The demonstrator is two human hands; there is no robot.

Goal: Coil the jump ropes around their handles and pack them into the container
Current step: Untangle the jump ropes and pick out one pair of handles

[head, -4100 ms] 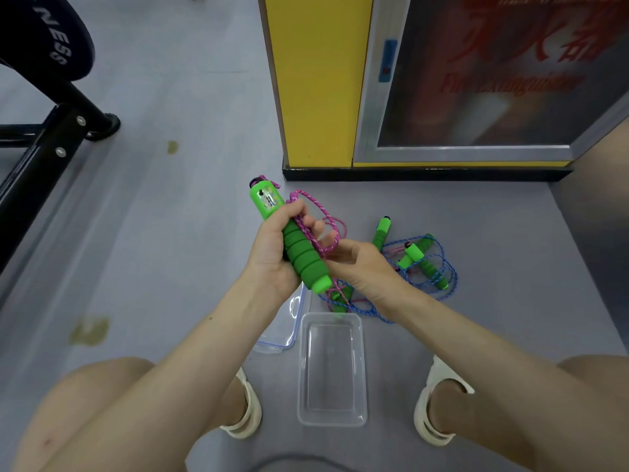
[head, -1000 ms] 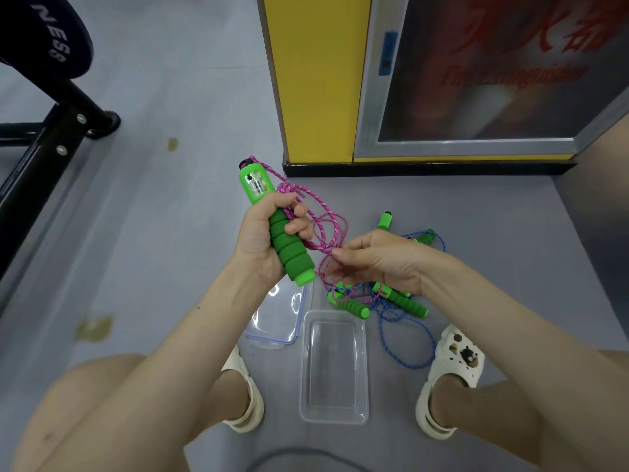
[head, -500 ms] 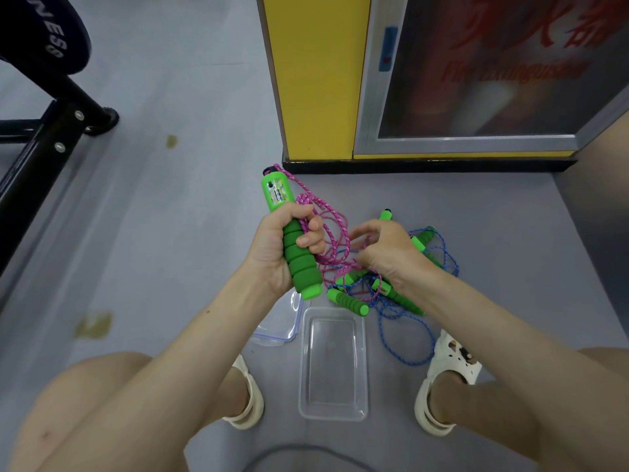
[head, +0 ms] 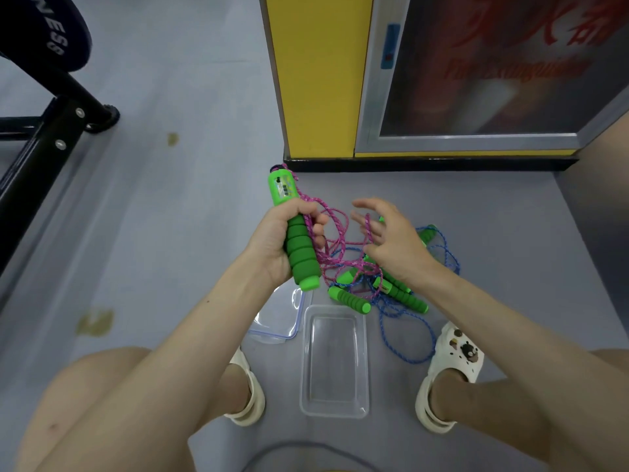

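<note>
With the left grip (head: 272, 241) clenched around the green handle (head: 299, 257), the right grip (head: 391, 247), open-fingered and clasping nothing, should catch the pink rope (head: 324, 205) and wind snug, even turns.

This looks like a gym. A black metal workout frame (head: 44, 144) with a dark pad (head: 41, 32) marked "NESS" stands on the grey floor (head: 170, 216), and a fire extinguisher cabinet (head: 493, 69) stands ahead.
</note>
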